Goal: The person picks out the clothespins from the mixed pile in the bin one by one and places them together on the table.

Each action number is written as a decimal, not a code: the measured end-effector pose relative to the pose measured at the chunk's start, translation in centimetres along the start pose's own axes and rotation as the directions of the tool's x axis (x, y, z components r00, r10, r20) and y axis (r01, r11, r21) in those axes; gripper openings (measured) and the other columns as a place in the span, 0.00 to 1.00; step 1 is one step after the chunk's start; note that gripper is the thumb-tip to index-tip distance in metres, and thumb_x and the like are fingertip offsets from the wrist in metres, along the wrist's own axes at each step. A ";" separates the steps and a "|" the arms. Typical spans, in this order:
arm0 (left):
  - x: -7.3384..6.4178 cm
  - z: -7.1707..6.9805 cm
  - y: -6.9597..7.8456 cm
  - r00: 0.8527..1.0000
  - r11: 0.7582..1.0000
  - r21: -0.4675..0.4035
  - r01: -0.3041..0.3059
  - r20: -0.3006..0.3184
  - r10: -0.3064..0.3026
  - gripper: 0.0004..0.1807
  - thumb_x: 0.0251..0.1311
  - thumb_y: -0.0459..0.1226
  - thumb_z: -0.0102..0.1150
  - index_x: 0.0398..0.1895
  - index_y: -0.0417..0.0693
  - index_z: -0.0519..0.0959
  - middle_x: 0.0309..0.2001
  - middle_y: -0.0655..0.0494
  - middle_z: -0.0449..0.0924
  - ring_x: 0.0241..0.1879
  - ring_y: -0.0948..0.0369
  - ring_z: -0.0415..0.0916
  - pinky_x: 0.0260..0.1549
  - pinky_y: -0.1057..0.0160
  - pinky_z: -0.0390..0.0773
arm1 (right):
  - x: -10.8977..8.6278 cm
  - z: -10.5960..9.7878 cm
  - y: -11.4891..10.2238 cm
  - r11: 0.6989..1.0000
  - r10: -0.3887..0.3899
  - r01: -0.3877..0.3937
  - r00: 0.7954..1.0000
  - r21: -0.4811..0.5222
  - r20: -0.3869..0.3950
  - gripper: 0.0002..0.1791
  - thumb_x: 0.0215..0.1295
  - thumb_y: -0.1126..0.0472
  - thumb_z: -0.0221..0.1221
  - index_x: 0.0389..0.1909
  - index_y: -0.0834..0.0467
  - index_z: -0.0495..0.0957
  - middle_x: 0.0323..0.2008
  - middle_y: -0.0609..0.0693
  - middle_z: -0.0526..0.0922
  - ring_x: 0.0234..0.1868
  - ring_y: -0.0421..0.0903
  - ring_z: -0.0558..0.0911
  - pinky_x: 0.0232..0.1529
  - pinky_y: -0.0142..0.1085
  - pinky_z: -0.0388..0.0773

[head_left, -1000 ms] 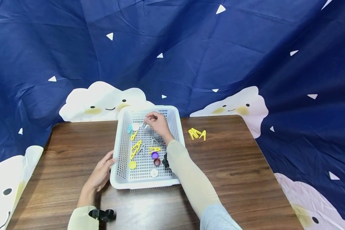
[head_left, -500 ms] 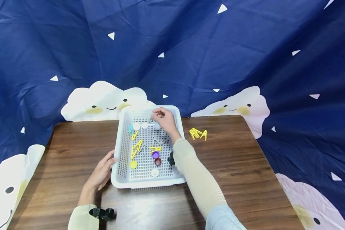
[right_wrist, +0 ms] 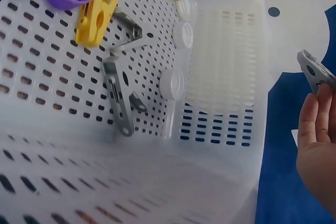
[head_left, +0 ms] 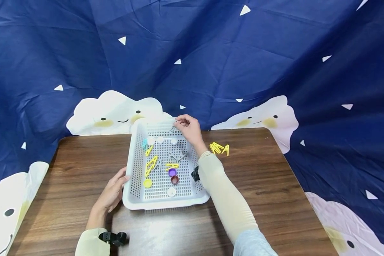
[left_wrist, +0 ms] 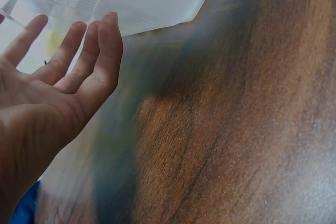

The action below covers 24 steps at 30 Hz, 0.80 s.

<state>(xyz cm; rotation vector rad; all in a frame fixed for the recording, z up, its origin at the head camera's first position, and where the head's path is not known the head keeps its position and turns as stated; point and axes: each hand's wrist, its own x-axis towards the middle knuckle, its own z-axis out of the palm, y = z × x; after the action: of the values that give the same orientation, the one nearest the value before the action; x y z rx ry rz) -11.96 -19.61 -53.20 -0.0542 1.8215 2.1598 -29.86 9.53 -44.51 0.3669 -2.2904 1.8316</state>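
Observation:
My right hand (head_left: 189, 129) pinches a grey clothespin (right_wrist: 313, 70) between thumb and fingertips, above the far right end of the white plastic basket (head_left: 165, 205). My left hand (head_left: 111, 190) touches the basket's left rim from outside, its fingers loosely bent in the left wrist view. On the basket floor lie more grey clothespins (right_wrist: 119, 95), yellow clothespins (head_left: 151, 166), a purple bottle cap (head_left: 172, 172), a dark red cap (head_left: 174, 180), a yellow cap (head_left: 148, 183), several white caps (right_wrist: 171, 83) and a light blue piece (head_left: 144, 143).
Right of the basket, a small group of yellow clothespins (head_left: 216, 147) lies on the brown wooden table (head_left: 256, 167). A dark blue curtain (head_left: 192, 53) with clouds hangs behind the table. Black wrist cameras (head_left: 115, 238) are strapped to both arms.
My right hand has moved right and away toward the basket's far right corner, carrying the grey clothespin up from the floor. White caps formerly covered are now visible. My left hand stays put.

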 end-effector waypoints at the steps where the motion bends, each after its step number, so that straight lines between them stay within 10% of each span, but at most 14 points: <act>1: 0.0 0.0 0.0 1.000 1.000 0.003 0.000 -0.002 0.000 0.30 0.79 0.39 0.42 0.79 0.42 0.53 0.72 0.28 0.57 0.55 0.61 0.77 0.48 0.51 0.81 | 0.0 -0.1 0.0 1.000 0.003 -0.003 1.000 -0.007 -0.001 0.10 0.62 0.70 0.68 0.43 0.69 0.83 0.33 0.52 0.82 0.32 0.39 0.77 0.38 0.29 0.74; 24: 0.1 0.0 -0.1 1.000 1.000 -0.002 -0.016 0.008 0.016 0.30 0.79 0.40 0.43 0.79 0.39 0.53 0.70 0.26 0.57 0.55 0.60 0.77 0.47 0.52 0.81 | 0.2 -3.3 -1.4 0.999 -0.019 0.022 0.997 0.036 -0.074 0.07 0.63 0.73 0.66 0.40 0.72 0.79 0.34 0.58 0.80 0.32 0.42 0.76 0.36 0.27 0.72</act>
<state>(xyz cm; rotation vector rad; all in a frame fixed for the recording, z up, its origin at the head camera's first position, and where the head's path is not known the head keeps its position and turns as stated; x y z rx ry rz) -12.00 -19.61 -53.33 -0.0307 1.8212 2.1697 -29.63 12.48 -42.45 0.3218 -2.1991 1.8480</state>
